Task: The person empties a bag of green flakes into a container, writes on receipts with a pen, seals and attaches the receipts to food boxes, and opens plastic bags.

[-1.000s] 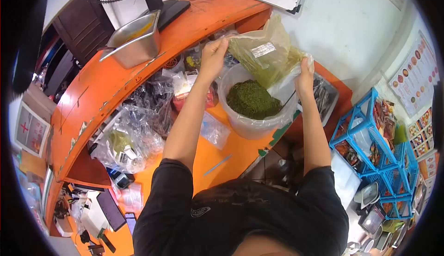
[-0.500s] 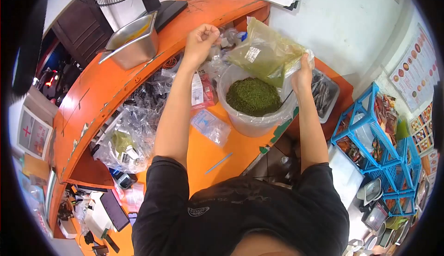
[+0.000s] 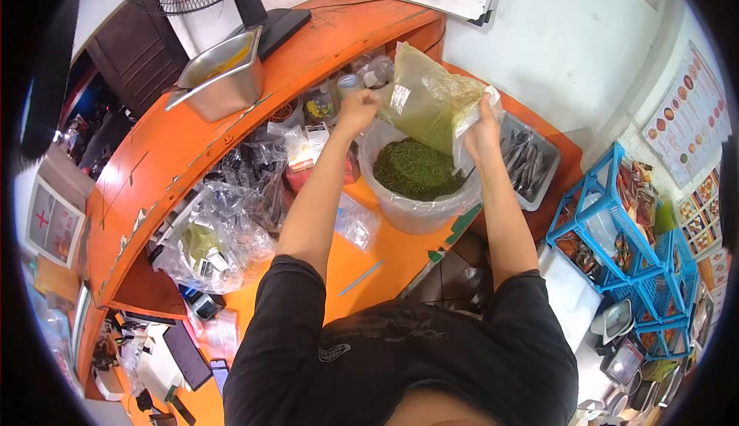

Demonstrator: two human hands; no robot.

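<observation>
From here I see the greenish plastic bag (image 3: 427,106) raised above the tub (image 3: 419,212), tilted, with a white label on its left part. My right hand (image 3: 483,130) is closed on its bunched right end, above the tub's right rim. My left hand (image 3: 359,110), above the tub's left rim, has its fingers drawn narrow at the bag's left edge; I cannot tell whether they grip it. Inside the tub lies a mound of chopped green leaves (image 3: 416,170). A clear packet (image 3: 357,224) and a thin blue strip (image 3: 361,278) lie left of the tub on the orange tabletop (image 3: 400,253). Right of the tub I make out a grey tray (image 3: 548,172) of dark packets, and farther right, blue baskets (image 3: 627,226). Well left of it, a steel pan (image 3: 227,91) sits on the raised orange counter (image 3: 323,37).
</observation>
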